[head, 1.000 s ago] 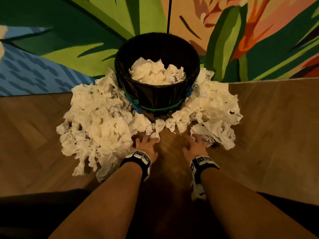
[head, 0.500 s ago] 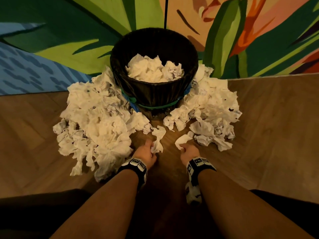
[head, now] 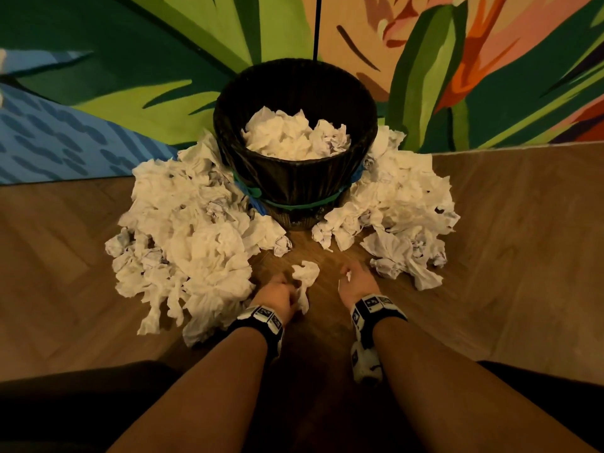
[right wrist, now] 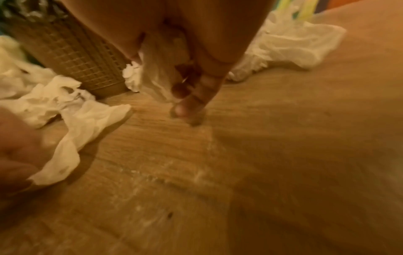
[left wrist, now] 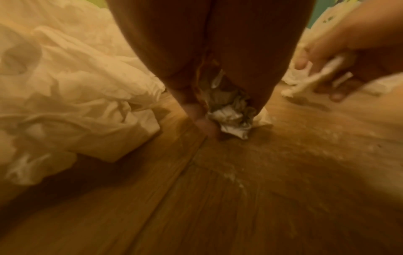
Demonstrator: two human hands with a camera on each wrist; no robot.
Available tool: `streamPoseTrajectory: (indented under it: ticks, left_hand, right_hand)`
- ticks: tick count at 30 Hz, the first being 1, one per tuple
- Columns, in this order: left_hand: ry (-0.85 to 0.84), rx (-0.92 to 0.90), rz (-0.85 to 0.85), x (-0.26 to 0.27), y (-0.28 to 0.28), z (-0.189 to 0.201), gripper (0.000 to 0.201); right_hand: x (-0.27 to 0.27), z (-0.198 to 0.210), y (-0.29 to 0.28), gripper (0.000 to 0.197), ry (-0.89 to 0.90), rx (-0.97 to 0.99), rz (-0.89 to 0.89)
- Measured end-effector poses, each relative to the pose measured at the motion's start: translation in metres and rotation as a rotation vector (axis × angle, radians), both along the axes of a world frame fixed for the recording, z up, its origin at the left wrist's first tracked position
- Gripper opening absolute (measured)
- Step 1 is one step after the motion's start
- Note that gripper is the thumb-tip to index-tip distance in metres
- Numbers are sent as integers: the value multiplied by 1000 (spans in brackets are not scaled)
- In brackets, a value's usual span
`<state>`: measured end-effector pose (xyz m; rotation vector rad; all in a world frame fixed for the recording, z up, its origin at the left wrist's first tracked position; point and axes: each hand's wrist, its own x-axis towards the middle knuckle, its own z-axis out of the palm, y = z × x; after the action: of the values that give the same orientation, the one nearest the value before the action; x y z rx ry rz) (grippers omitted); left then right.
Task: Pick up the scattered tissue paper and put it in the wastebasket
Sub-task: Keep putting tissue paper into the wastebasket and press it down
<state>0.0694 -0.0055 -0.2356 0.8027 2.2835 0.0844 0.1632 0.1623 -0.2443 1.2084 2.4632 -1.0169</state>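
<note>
A dark woven wastebasket (head: pixel 295 188) stands against the wall with crumpled white tissue (head: pixel 294 137) heaped inside. Large mounds of tissue lie on the floor to its left (head: pixel 186 237) and right (head: pixel 402 207). My left hand (head: pixel 277 295) is low over the floor in front of the basket and grips a crumpled tissue (head: pixel 304 276) (left wrist: pixel 231 117) that sticks out past the fingers. My right hand (head: pixel 356 282) is a little to the right, its fingers curled round a smaller wad of tissue (right wrist: pixel 159 69), mostly hidden in the head view.
Bare herringbone wood floor (head: pixel 313 338) lies between my hands and my knees. A painted leaf mural (head: pixel 130 60) covers the wall right behind the basket. The basket's lower woven wall (right wrist: pixel 72 57) stands just left of my right hand.
Both hands reached into the tissue near the basket's foot, closed on a piece each, and have drawn back towards me with the tissue.
</note>
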Motion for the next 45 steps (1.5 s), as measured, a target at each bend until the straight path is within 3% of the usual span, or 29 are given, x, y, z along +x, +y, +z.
streamPoseTrajectory:
  ticks: [3, 6, 9, 13, 19, 24, 28, 32, 34, 37, 41, 45]
  left_hand:
    - [14, 107, -24, 3, -2, -4, 35]
    - [-13, 180, -81, 5, -3, -1, 28]
    - [-80, 102, -183, 5, 1, -4, 42]
    - [-146, 12, -180, 4, 4, -9, 57]
    - [-108, 141, -136, -1, -4, -7, 37]
    - [-45, 180, 119, -1, -11, -3, 32]
    - [-37, 228, 266, 1, -16, -1, 13]
    - [-48, 247, 340, 1, -18, 3, 21]
    - [-31, 229, 316, -1, -19, 1, 34]
    - [-19, 235, 268, -5, -17, 2, 33]
    - [-11, 220, 344, -7, -10, 12, 27]
    - [44, 354, 427, -6, 3, 30, 25]
  right_hand:
    - [-11, 4, 3, 43, -16, -13, 173]
    - [-28, 9, 4, 74, -59, -43, 256]
    - [-47, 9, 5, 88, -185, -53, 326]
    - [-66, 3, 11, 82, -340, 63, 465]
    - [-72, -5, 12, 76, -367, 139, 595]
    - [-44, -2, 4, 38, -318, 215, 537]
    - [-19, -3, 5, 12, -166, 180, 307]
    - [-23, -3, -4, 36, 92, 230, 337]
    - [-38, -1, -15, 54, 42, 140, 427]
    - [-52, -4, -30, 71, -158, 19, 571]
    - [-45, -12, -33, 39, -246, 79, 648]
    - [-21, -12, -13, 22, -143, -119, 359]
